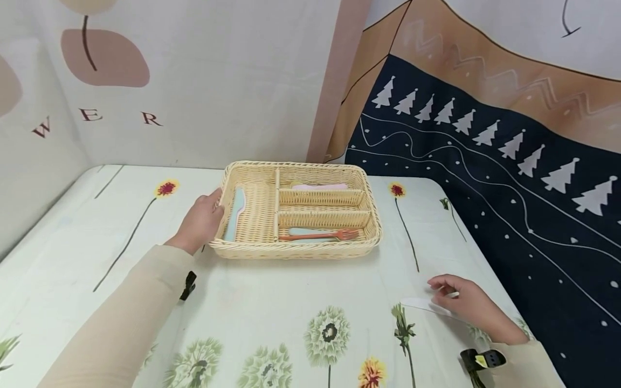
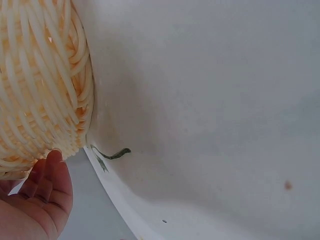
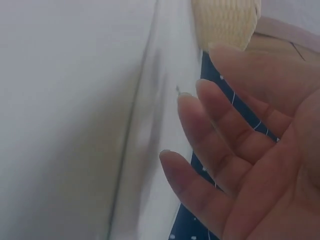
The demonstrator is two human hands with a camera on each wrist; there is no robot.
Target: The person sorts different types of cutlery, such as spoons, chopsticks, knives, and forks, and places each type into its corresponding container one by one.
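A cream woven basket (image 1: 249, 249) with dividers sits on the table. Its left end is gripped by my left hand (image 1: 198, 222); in the left wrist view, the fingers (image 2: 52, 185) meet the weave. A light blue knife (image 1: 235, 215) lies in the wide left compartment. On the right, the back compartment holds a pink utensil (image 1: 320, 187), partly hidden. An orange fork (image 1: 335, 234) lies over light blue utensils (image 1: 303, 231) in the front one. My right hand (image 1: 466, 302), fingers loosely bent and holding nothing, hovers by a white, blade-like piece (image 1: 422, 304).
A white flower-print cloth (image 1: 271, 302) covers the table. Behind it hang a pale curtain (image 1: 218, 81) and, at the right, a dark blue tree-print fabric (image 1: 436, 145). The table's right edge runs close to my right hand.
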